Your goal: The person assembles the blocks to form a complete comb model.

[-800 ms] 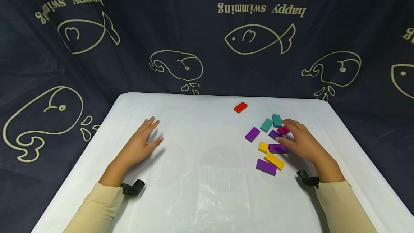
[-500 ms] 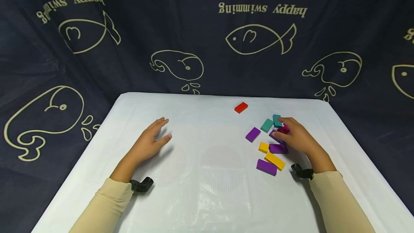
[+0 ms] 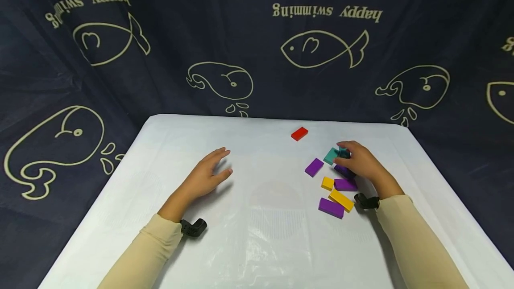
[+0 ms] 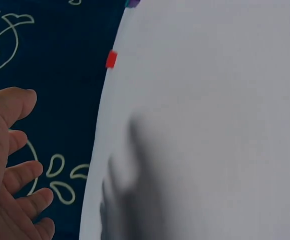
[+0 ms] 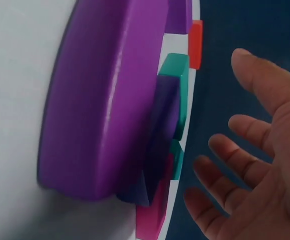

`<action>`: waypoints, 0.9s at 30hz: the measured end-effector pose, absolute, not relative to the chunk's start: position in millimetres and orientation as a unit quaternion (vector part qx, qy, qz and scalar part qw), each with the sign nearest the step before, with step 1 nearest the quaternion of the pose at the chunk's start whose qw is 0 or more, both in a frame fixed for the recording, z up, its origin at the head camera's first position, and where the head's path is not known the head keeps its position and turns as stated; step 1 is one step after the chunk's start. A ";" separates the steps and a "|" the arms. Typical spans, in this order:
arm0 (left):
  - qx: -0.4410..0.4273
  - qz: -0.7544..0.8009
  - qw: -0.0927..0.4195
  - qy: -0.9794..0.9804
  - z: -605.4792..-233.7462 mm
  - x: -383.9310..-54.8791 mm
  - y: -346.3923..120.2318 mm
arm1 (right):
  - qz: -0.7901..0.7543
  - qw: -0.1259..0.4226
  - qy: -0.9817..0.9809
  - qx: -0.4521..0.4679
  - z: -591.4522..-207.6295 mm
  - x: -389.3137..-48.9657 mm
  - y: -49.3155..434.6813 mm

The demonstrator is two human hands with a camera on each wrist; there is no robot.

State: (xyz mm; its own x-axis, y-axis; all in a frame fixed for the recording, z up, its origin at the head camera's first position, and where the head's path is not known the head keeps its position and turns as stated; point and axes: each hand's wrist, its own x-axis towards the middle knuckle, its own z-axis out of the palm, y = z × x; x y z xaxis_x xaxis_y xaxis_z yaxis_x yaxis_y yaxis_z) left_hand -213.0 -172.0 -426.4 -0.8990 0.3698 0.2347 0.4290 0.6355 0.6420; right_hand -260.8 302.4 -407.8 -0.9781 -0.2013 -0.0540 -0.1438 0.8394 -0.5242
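My right hand [image 3: 361,162] hovers over the upper part of a group of coloured blocks, its fingers spread and nothing gripped. Partly under its fingertips is a teal block [image 3: 343,151], with another teal block [image 3: 331,156] just left of it. A dark purple block [image 3: 344,171] lies below the thumb. The pink block [image 5: 152,220] shows in the right wrist view but is hidden by the hand in the head view. Over the left-middle of the table, my left hand [image 3: 204,178] is held up with fingers loosely extended and holds nothing.
Nearer me lie purple blocks [image 3: 331,208], a long yellow block [image 3: 341,200] and a small yellow block [image 3: 327,183]. A red block [image 3: 299,134] sits near the far edge of the white table [image 3: 273,253]. A dark curtain [image 3: 257,35] hangs behind.
My right hand has moved forward and slightly left, from over the pink block to over the teal one. The left hand has drifted right across the table. The blocks stay where they were.
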 end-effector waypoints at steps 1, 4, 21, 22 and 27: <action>-0.223 -0.367 0.039 -0.902 -427.0 -214.0 -168.8 | -0.264 0.055 0.959 -0.087 -408.7 -262.6 302.0; -0.231 -0.372 0.033 -0.899 -429.4 -217.1 -158.9 | -0.248 0.061 0.963 -0.089 -412.2 -267.0 301.5; -0.274 -0.410 -0.004 -0.870 -436.1 -228.1 -91.5 | -0.249 0.082 0.962 -0.079 -416.4 -269.8 298.6; -0.277 -0.412 -0.008 -0.868 -435.9 -229.3 -86.9 | -0.247 0.082 0.963 -0.077 -416.1 -270.0 298.5; -0.287 -0.413 -0.029 -0.864 -436.9 -236.0 -64.6 | -0.232 0.078 0.967 -0.072 -416.5 -271.7 298.8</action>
